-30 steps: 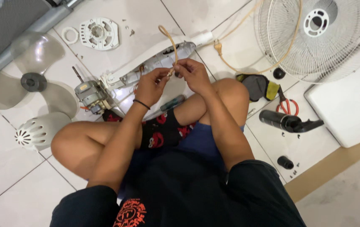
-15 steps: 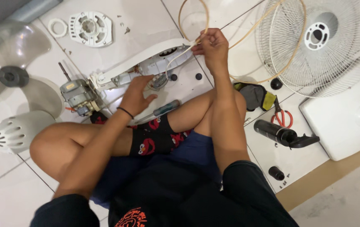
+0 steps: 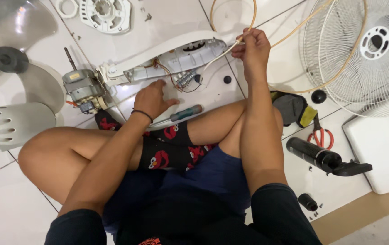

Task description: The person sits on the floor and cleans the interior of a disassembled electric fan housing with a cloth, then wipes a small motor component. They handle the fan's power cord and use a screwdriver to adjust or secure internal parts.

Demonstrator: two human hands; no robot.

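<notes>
White tiled floor (image 3: 8, 208), glossy, crossed by thin grout lines, strewn with parts of a dismantled fan. Sat cross-legged on it, bare knees out, dark shorts, black socks with red cartoon faces (image 3: 169, 152).

Right hand (image 3: 252, 47) raised toward the far edge of the floor, clenched around a thin beige power cord (image 3: 230, 45), pinching it between thumb and fingers just where it left the end of the long white plastic fan housing (image 3: 176, 56). Cord looped up and away past the top edge, then swept in a wide arc across the round white wire fan guard (image 3: 362, 50) at the far right corner.

Left hand (image 3: 151, 97), black band at the wrist, released and spread flat, palm down, fingers resting on the floor just beside the open housing, below its red and white wires. Gripped nothing. Green-handled screwdriver (image 3: 186, 112) lay just beside that hand, against the shin.

Grey metal motor with a protruding shaft (image 3: 82, 88) sat at the left end of the housing, touching it. Translucent grey fan blade (image 3: 17, 59) lay at the far left, with a white vented dome cover (image 3: 6, 124) nearer. Red-handled scissors (image 3: 321, 136) and a black cylindrical torch-like tool (image 3: 319, 156) lay to the right of the knee.
</notes>
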